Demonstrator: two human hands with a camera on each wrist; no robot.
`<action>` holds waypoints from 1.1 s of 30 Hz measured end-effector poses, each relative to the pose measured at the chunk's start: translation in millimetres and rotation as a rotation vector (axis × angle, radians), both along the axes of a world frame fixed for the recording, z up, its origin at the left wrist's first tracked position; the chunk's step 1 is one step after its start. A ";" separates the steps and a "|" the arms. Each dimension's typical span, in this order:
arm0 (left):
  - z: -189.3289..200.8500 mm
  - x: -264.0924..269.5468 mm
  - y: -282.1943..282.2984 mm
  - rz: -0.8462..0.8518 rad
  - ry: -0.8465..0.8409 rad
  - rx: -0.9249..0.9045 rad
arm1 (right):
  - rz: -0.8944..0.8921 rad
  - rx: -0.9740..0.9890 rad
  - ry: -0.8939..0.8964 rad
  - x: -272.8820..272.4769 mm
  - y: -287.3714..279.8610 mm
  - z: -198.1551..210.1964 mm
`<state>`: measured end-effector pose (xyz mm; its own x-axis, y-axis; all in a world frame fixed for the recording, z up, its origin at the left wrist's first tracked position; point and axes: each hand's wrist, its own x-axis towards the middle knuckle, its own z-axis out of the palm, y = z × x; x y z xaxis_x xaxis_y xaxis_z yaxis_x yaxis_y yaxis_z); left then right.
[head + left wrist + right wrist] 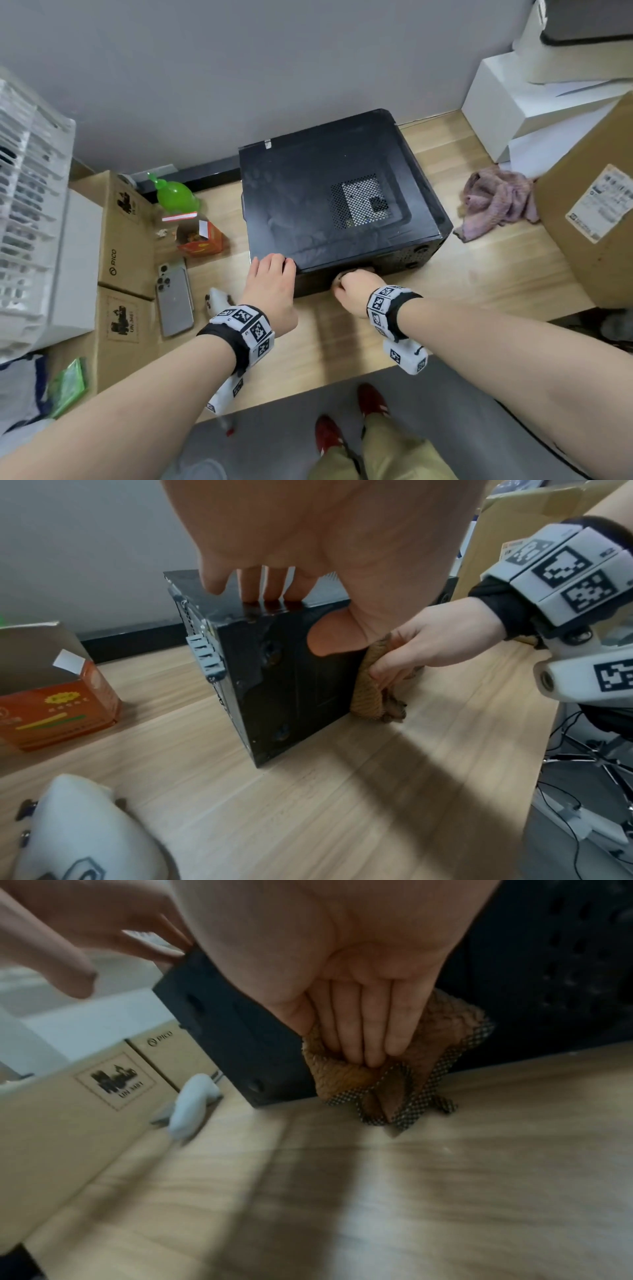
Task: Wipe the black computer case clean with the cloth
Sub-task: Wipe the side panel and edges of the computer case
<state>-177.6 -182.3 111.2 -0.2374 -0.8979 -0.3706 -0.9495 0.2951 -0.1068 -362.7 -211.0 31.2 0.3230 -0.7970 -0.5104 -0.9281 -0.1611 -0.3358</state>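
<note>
The black computer case (pixel 325 192) lies flat on the wooden desk (pixel 462 274), its mesh vent facing up and dust smears on its top. My left hand (pixel 274 270) rests on its near left corner: the fingers (pixel 263 588) press on the top edge and the thumb lies against the near face (pixel 291 691). My right hand (pixel 356 287) grips a bunched brown cloth (pixel 346 1074) with a checked border and holds it against the lower part of the near face (pixel 232 1037), just above the desk. The cloth (pixel 368 693) touches both case and desk.
A crumpled pink cloth (pixel 496 202) lies right of the case, beside a large cardboard box (pixel 596 205) and white boxes (pixel 507 102). On the left are a green bottle (pixel 174 193), an open orange carton (pixel 202 236), a phone (pixel 173 305), brown boxes (pixel 120 240) and a white rack (pixel 30 205).
</note>
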 end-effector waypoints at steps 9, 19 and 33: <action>10.2 -9.2 -4.4 -0.059 -0.102 -0.015 | -0.165 -0.177 0.053 -97.8 -2.5 54.6; 7.5 -8.5 -0.4 -0.028 -0.100 0.016 | -0.160 -0.177 0.157 -86.5 -4.5 19.8; 1.0 -17.2 0.8 -0.082 -0.217 -0.052 | -0.176 -0.165 0.145 -128.2 -7.9 20.5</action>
<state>-194.8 -181.6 112.2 -0.2301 -0.8980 -0.3751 -0.8755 0.3593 -0.3231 -490.9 -218.8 51.8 0.1054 -0.9104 -0.4001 -0.9830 -0.0344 -0.1806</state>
